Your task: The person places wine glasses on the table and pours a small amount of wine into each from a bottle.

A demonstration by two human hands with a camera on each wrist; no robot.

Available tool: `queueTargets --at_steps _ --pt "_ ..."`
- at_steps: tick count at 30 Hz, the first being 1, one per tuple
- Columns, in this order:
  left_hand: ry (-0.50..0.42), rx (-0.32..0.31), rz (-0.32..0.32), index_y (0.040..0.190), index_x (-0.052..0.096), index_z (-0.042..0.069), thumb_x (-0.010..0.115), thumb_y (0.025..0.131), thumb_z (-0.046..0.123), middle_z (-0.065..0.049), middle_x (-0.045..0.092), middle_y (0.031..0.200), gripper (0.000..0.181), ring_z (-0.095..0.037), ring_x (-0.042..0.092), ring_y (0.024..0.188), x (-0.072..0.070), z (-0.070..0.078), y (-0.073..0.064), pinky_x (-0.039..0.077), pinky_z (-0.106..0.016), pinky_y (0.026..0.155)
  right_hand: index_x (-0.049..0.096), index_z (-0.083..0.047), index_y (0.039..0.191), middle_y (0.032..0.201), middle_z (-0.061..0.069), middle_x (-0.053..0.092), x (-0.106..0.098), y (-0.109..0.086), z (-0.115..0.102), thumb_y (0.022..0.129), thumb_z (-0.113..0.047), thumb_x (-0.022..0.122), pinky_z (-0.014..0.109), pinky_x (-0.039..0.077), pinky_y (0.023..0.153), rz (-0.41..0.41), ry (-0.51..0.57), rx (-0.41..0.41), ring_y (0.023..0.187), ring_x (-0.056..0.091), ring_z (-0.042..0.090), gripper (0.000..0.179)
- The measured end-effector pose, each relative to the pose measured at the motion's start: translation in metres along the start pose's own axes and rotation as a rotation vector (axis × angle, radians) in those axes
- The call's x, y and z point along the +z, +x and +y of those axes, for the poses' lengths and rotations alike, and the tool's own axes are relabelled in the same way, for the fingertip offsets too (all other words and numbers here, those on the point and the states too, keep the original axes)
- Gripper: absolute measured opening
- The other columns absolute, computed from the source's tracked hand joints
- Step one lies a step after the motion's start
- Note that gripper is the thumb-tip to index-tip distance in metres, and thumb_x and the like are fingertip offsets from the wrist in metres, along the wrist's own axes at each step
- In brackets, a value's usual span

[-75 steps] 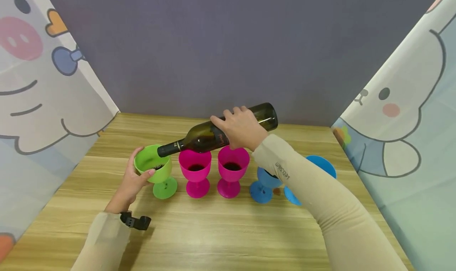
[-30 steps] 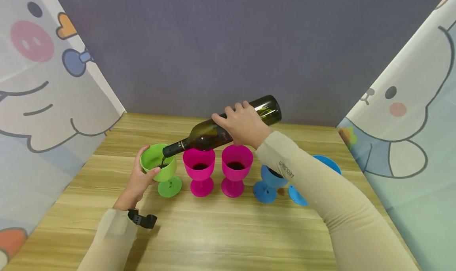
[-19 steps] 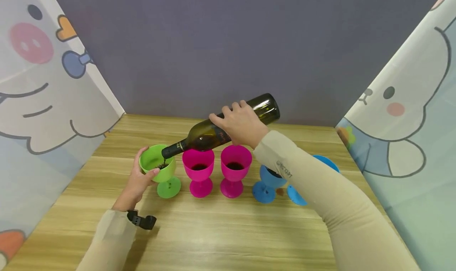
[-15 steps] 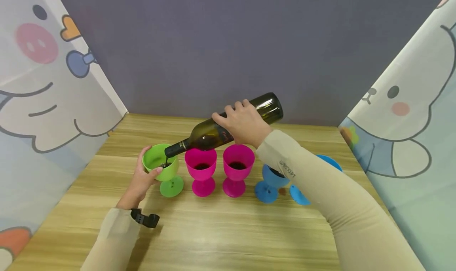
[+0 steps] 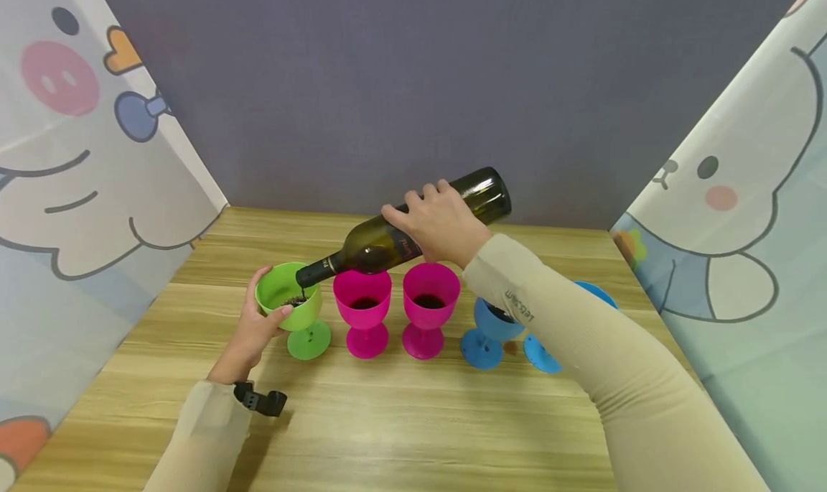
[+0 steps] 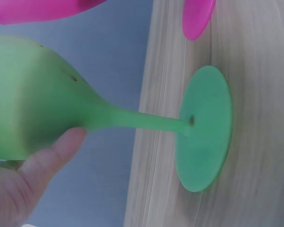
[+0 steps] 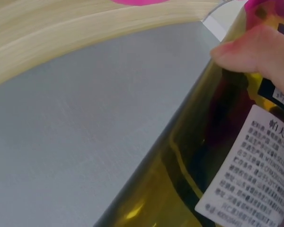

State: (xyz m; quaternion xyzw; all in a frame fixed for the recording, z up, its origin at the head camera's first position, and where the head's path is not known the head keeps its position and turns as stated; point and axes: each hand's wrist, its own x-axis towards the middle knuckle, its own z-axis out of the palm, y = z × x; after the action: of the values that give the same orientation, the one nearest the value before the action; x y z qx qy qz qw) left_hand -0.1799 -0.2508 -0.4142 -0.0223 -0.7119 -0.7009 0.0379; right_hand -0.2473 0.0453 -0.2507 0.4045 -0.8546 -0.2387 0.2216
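Note:
My right hand [image 5: 441,223] grips a dark green wine bottle [image 5: 370,248] round its body, tilted with the neck down to the left. From its mouth a thin dark stream falls into a green goblet [image 5: 309,314], where dark, bubbly liquid lies at the bottom. Round the bowl of that goblet, my left hand [image 5: 253,327] curls with the thumb at the near side. In the left wrist view the goblet's foot [image 6: 206,127] stands on the table. A white printed label [image 7: 253,175] shows on the bottle in the right wrist view.
Two pink goblets [image 5: 363,321] with dark liquid stand right of the green one. Farther right are two blue goblets [image 5: 497,323], partly hidden by my right sleeve [image 5: 581,348]. A grey panel [image 5: 413,97] rises behind the wooden table [image 5: 413,420].
Since the earliest frame, the bottle's base has risen and its neck tips down more steeply. A dark stream now runs from the mouth. The left hand keeps its hold on the green goblet.

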Motion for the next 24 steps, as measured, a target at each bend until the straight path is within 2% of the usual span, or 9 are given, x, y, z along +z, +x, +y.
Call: queueTargets --at_steps 3,8,15,17,20,24 --pt "0.005 -0.002 0.003 0.149 0.008 0.011 0.054 0.085 0.003 -0.024 0.027 0.127 0.079 -0.005 0.049 0.092 0.0003 0.0012 0.0003 0.056 -0.026 0.061 0.050 -0.018 0.129 0.098 0.011 0.064 -0.0009 0.0010 0.0010 0.079 -0.025 0.069 0.040 0.050 0.072 -0.017 0.001 0.000 0.079 0.062 0.029 0.053" --pt "-0.026 0.027 0.001 0.148 0.011 0.012 0.056 0.085 0.001 -0.023 0.027 0.125 0.078 -0.004 0.050 0.091 -0.0002 0.0007 0.0002 0.056 -0.026 0.060 0.051 -0.018 0.128 0.098 0.011 0.064 -0.0022 0.0031 0.0022 0.079 -0.024 0.068 0.042 0.051 0.076 0.008 -0.004 0.000 0.080 0.062 0.030 0.052" --pt "-0.129 0.064 -0.068 0.141 0.029 0.031 0.058 0.088 -0.004 -0.022 0.027 0.123 0.069 -0.006 0.057 0.091 -0.0052 0.0013 -0.0010 0.058 -0.033 0.058 0.051 -0.019 0.129 0.099 0.012 0.064 -0.0030 0.0040 0.0022 0.079 -0.023 0.068 0.044 0.051 0.078 -0.004 -0.001 0.009 0.083 0.062 0.031 0.053" --pt "-0.149 0.073 -0.083 0.142 0.028 0.029 0.057 0.089 -0.006 -0.023 0.027 0.124 0.070 -0.006 0.059 0.091 -0.0062 0.0015 -0.0014 0.058 -0.033 0.058 0.050 -0.019 0.129 0.100 0.011 0.064 -0.0030 0.0042 0.0017 0.079 -0.025 0.069 0.044 0.051 0.078 -0.016 0.003 0.013 0.083 0.062 0.031 0.054" --pt "-0.158 0.066 -0.095 0.150 0.019 0.018 0.056 0.089 -0.007 -0.023 0.027 0.126 0.076 -0.006 0.060 0.091 -0.0066 0.0024 -0.0020 0.058 -0.032 0.059 0.049 -0.018 0.128 0.100 0.011 0.064 -0.0024 0.0047 0.0010 0.079 -0.026 0.070 0.043 0.051 0.077 -0.025 0.005 0.019 0.084 0.062 0.031 0.054" --pt "-0.134 0.032 -0.074 0.153 0.006 0.007 0.059 0.089 -0.004 -0.024 0.026 0.130 0.084 -0.006 0.059 0.093 -0.0068 0.0044 -0.0030 0.058 -0.031 0.061 0.049 -0.018 0.130 0.105 0.012 0.064 -0.0011 0.0063 0.0005 0.077 -0.030 0.075 0.044 0.050 0.081 -0.026 -0.004 0.023 0.090 0.062 0.033 0.060"
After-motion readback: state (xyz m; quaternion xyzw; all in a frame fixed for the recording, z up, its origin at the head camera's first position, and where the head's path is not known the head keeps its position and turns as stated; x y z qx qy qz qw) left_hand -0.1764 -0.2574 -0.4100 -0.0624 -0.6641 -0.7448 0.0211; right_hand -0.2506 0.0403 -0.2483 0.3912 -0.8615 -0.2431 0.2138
